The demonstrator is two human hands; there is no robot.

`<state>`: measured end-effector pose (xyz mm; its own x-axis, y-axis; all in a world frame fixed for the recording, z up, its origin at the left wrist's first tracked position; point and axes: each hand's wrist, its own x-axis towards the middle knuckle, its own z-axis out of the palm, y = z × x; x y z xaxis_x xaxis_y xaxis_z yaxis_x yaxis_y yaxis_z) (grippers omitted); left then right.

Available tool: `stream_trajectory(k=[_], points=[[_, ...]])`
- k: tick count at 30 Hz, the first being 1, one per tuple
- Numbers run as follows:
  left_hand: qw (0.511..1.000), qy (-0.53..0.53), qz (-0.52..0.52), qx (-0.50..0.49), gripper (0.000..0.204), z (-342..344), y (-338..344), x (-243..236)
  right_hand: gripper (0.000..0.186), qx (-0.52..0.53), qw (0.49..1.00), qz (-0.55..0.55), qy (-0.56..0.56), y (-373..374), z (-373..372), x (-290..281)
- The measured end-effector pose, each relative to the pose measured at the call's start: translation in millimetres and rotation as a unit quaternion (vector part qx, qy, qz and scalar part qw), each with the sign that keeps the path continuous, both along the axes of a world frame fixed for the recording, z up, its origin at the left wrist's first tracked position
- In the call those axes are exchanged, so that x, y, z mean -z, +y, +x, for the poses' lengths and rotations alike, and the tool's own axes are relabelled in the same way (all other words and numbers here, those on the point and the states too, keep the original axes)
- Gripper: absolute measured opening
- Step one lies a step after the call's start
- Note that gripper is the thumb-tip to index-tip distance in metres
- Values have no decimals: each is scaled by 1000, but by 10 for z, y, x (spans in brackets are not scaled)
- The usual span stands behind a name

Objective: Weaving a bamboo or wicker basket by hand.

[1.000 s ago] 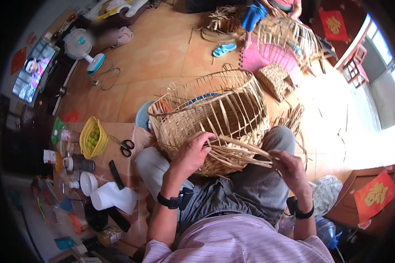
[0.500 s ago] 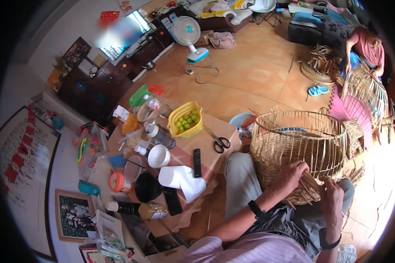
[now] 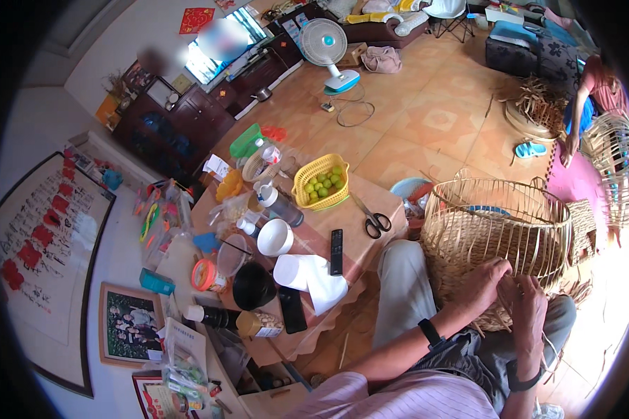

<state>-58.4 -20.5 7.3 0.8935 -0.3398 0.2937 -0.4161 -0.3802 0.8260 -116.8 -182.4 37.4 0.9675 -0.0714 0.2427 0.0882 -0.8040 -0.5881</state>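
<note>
A large round basket (image 3: 461, 255) stands before my knees, its lower wall densely woven in tan plant strips and its upper part open ribs under a rim. My left hand (image 3: 487, 283) is closed in a pinch at the near side of the basket. Close beside it, my right hand (image 3: 527, 307) is also closed, thumb and fingers pressed together. Thin dried weaving strips (image 3: 496, 318) pass between and below the hands, and their ends are partly hidden by the fingers. Both wrists carry dark bands.
To the left, a table (image 3: 381, 202) bears scissors (image 3: 376, 223), a yellow basket of green fruit (image 3: 321, 183), a remote (image 3: 337, 253), a white bowl (image 3: 275, 237) and bottles. Beyond stand a fan (image 3: 325, 49) and blue slippers (image 3: 531, 149). Another person (image 3: 604, 91) sits at the far right by another basket.
My hands have come closer together, and the fanned strips between them show less. The view has swung left, shifting everything rightward. The other person's arm now reaches down toward the pink mat.
</note>
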Motion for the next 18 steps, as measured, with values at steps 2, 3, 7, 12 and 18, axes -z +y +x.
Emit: stream_trajectory(k=[2, 3, 7, 12, 18], points=[[999, -33, -30, 30, 28, 26, -2, -6, 13, -4, 1000, -4, -3, -22, 20, 24], [999, -33, -20, 31, 28, 16, 0, -8, 13, 6, 1000, -7, -11, -25, 24, 36], [999, 11, -44, 7, 40, 28, 7, -14, 15, 50, 999, -6, 5, -6, 59, 89], [991, 8, -131, 20, 46, 71, -23, 19, 18, 74, 997, 7, -18, -29, 74, 137], [999, 38, 6, 9, 45, 89, 13, -3, 18, 23, 997, 14, -71, -41, 171, 175]])
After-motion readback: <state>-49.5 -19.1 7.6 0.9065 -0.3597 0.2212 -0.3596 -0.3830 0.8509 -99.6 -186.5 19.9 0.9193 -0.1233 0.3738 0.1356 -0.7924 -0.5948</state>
